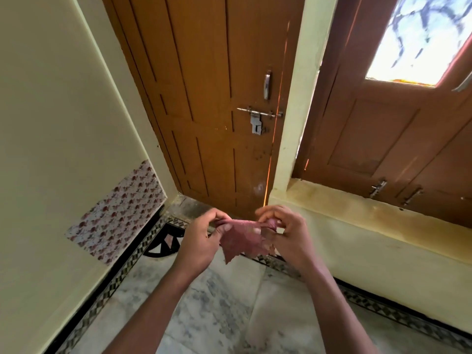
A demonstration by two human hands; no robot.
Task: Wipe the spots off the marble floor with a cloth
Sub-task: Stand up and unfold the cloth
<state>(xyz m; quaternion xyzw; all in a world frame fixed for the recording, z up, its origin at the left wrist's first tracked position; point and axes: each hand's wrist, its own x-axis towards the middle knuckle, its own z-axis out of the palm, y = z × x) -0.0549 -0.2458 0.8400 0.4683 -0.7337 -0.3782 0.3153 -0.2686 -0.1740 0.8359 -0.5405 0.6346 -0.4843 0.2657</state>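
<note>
A small pink-mauve cloth (238, 238) with ragged edges hangs in the air between my two hands, well above the floor. My left hand (201, 241) pinches its left top corner with thumb and fingers. My right hand (286, 235) grips the right top corner, where the fabric is bunched. The white marble floor (217, 310) with grey veins lies below, between my forearms. No single spot on it stands out from this height.
A brown wooden door (217, 111) with a metal latch (258, 116) stands ahead. Cream walls close in on the left and right, with a patterned black border (120, 274) along the floor edge. A flowered patch (117, 213) is stuck on the left wall.
</note>
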